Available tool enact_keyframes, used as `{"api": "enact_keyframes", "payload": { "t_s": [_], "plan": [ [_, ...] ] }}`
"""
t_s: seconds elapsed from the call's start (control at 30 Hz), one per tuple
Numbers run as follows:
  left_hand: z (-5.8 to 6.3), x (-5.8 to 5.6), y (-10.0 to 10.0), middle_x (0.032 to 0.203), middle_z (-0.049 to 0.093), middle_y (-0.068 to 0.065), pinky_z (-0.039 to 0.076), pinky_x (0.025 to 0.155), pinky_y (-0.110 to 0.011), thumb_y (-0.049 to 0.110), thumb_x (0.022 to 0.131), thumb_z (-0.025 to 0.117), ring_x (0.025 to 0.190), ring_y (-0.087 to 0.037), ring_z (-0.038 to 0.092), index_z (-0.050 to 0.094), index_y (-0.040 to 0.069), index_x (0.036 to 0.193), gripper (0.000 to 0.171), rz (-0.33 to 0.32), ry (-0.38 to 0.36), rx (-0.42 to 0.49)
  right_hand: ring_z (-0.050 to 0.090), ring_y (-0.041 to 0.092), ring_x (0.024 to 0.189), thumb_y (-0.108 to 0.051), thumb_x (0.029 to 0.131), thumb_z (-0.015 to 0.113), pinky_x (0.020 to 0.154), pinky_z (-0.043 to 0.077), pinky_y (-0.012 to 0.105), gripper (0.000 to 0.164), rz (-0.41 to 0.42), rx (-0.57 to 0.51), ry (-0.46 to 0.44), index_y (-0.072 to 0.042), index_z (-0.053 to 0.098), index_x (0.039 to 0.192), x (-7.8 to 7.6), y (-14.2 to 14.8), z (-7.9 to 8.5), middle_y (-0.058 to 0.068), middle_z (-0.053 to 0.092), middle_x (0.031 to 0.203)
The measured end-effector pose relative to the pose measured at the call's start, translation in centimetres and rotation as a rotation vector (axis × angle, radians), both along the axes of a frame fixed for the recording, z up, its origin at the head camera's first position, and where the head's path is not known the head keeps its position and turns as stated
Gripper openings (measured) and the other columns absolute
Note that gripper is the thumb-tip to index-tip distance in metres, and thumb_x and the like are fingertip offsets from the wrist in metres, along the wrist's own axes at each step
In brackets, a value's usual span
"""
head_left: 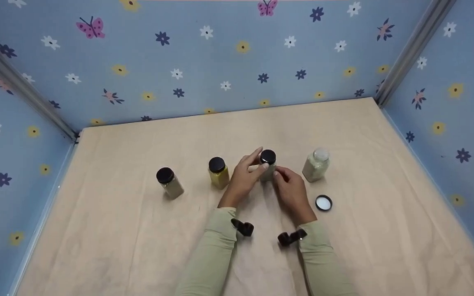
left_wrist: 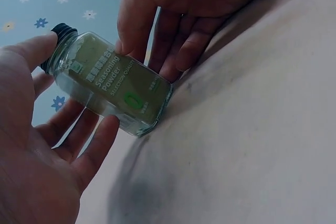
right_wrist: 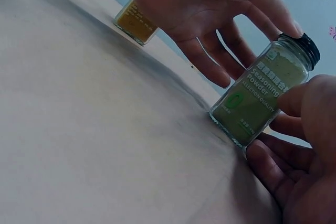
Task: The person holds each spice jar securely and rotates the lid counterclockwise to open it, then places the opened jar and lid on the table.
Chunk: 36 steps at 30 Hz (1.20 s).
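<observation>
A square glass seasoning jar (head_left: pixel 266 176) with a black cap and green powder stands on the cloth between both hands. "Seasoning Powder" is printed on the jar (left_wrist: pixel 121 85) in the left wrist view. My left hand (head_left: pixel 242 180) holds it from the left, thumb on the cap and fingers around the far side. Low on its right side, my right hand (head_left: pixel 293 190) grips the glass between thumb and fingers. In the right wrist view the jar (right_wrist: pixel 257 95) has its base on the cloth, its cap closed.
Left of the hands stand a capped jar of yellow powder (head_left: pixel 219 177) and another of brownish-green powder (head_left: pixel 173 187). To the right is a pale green jar (head_left: pixel 315 167) with no black cap. A black cap (head_left: pixel 324 203) lies inside-up before it. Flowered walls surround the cloth-covered table (head_left: pixel 97 205).
</observation>
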State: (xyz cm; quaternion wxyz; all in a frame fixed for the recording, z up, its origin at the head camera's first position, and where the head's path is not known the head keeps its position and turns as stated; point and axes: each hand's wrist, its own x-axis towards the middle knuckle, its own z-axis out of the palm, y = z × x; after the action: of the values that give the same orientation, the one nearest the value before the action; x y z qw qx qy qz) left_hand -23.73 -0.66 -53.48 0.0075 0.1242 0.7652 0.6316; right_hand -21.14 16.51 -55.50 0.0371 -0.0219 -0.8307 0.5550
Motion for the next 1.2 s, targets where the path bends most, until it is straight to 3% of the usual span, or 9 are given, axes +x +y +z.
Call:
{"api": "enact_keyframes", "payload": {
  "t_s": [0.07, 0.13, 0.27, 0.37, 0.53, 0.7, 0.97, 1.2],
  "plan": [
    [0.2, -0.1, 0.0, 0.127, 0.055, -0.016, 0.050, 0.094, -0.040, 0.022, 0.099, 0.066, 0.121, -0.028, 0.056, 0.045, 0.014, 0.152, 0.057, -0.015, -0.012, -0.013, 0.059, 0.023, 0.120, -0.025, 0.102, 0.059, 0.104, 0.044, 0.041, 0.034, -0.002, 0.016, -0.001, -0.007, 0.068, 0.129, 0.0, 0.0, 0.0, 0.009, 0.068, 0.125],
    [1.3, 0.3, -0.2, 0.125, 0.055, -0.016, 0.051, 0.094, -0.041, 0.019, 0.099, 0.065, 0.121, -0.031, 0.056, 0.045, 0.010, 0.152, 0.057, -0.033, -0.015, -0.021, 0.059, 0.023, 0.121, -0.026, 0.102, 0.058, 0.104, 0.044, 0.041, 0.034, -0.002, 0.031, -0.003, -0.007, 0.068, 0.129, 0.0, 0.0, 0.0, 0.009, 0.067, 0.126],
    [1.6, 0.2, -0.7, 0.125, 0.055, -0.008, 0.049, 0.097, -0.041, 0.030, 0.100, 0.064, 0.123, -0.025, 0.055, 0.042, 0.019, 0.154, 0.060, -0.063, -0.022, -0.059, 0.059, 0.022, 0.120, -0.027, 0.102, 0.058, 0.103, 0.044, 0.041, 0.034, -0.002, 0.033, -0.009, -0.009, 0.068, 0.129, -0.1, -0.1, 0.1, 0.007, 0.067, 0.125],
    [0.7, -0.4, -0.8, 0.127, 0.054, -0.003, 0.046, 0.101, -0.040, 0.041, 0.099, 0.062, 0.125, -0.019, 0.052, 0.038, 0.029, 0.156, 0.063, -0.075, -0.023, -0.097, 0.059, 0.022, 0.120, -0.027, 0.102, 0.058, 0.104, 0.043, 0.041, 0.034, -0.001, 0.027, -0.015, -0.009, 0.068, 0.129, -0.2, -0.1, 0.1, 0.007, 0.067, 0.125],
    [0.9, -0.4, -0.7, 0.128, 0.052, -0.003, 0.046, 0.101, -0.041, 0.044, 0.100, 0.059, 0.127, -0.020, 0.051, 0.039, 0.031, 0.156, 0.061, -0.085, -0.014, -0.126, 0.058, 0.022, 0.121, -0.028, 0.102, 0.057, 0.105, 0.042, 0.041, 0.034, -0.002, 0.030, -0.023, -0.010, 0.067, 0.129, -0.2, 0.0, 0.2, 0.007, 0.067, 0.126],
    [0.5, -0.4, -0.5, 0.125, 0.053, -0.004, 0.043, 0.105, -0.042, 0.041, 0.100, 0.061, 0.124, -0.018, 0.053, 0.046, 0.030, 0.152, 0.055, -0.079, -0.005, -0.104, 0.059, 0.024, 0.121, -0.025, 0.102, 0.058, 0.104, 0.043, 0.042, 0.034, 0.001, 0.024, -0.009, -0.007, 0.067, 0.129, 0.0, 0.0, 0.1, 0.009, 0.067, 0.125],
    [0.1, -0.5, 0.0, 0.123, 0.055, -0.010, 0.044, 0.104, -0.044, 0.028, 0.098, 0.067, 0.120, -0.021, 0.055, 0.053, 0.021, 0.147, 0.051, -0.050, 0.010, 0.022, 0.059, 0.022, 0.120, -0.026, 0.101, 0.059, 0.105, 0.042, 0.040, 0.033, -0.009, 0.010, -0.012, -0.009, 0.068, 0.128, -0.1, 0.1, 0.1, 0.007, 0.067, 0.125],
    [0.1, -0.5, 0.1, 0.123, 0.054, -0.010, 0.045, 0.103, -0.040, 0.025, 0.098, 0.067, 0.121, -0.021, 0.056, 0.053, 0.018, 0.146, 0.051, -0.049, 0.023, 0.016, 0.060, 0.022, 0.118, -0.025, 0.102, 0.059, 0.102, 0.045, 0.041, 0.032, -0.010, 0.019, -0.007, -0.009, 0.068, 0.128, 0.0, 0.0, 0.2, 0.007, 0.068, 0.124]
  ]
}}
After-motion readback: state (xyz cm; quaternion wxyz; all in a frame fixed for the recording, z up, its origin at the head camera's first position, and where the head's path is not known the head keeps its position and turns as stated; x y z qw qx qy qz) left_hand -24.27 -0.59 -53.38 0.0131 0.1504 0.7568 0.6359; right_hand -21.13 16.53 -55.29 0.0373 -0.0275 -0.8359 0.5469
